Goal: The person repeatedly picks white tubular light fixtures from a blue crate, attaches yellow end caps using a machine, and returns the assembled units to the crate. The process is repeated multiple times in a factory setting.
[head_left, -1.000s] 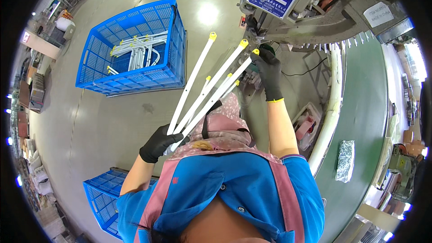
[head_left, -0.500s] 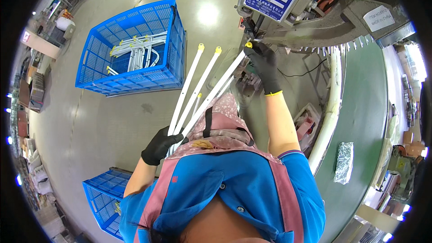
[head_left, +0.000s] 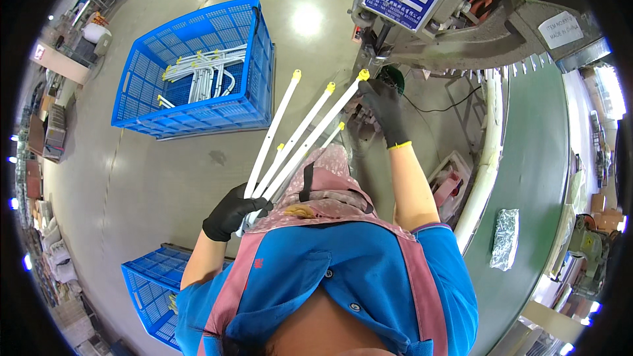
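Observation:
In my gloved left hand (head_left: pixel 231 214), several white metal tubes (head_left: pixel 275 124) are gripped by their lower ends and fan out upward. Yellow fittings (head_left: pixel 297 74) cap their far tips. The rightmost tube (head_left: pixel 328 120) reaches to my gloved right hand (head_left: pixel 386 111), whose fingers close on it just below its yellow end. That end lies a little below the jaw area of a grey machine (head_left: pixel 389 33). A shorter tube with a yellow tip (head_left: pixel 341 126) shows partly behind the rightmost one.
A large blue crate (head_left: pixel 198 118) holding more white tubes stands at the far left. A second blue crate (head_left: pixel 155 267) is at the near left. Along the right runs a green surface (head_left: pixel 534 158) with a clear plastic packet (head_left: pixel 505 239). A black cable (head_left: pixel 442 110) crosses below the machine.
My right hand and the rightmost tube's tip have come slightly down, away from the machine. The middle tube's tip has shifted right and nearer, and the tubes have turned a little in my left hand.

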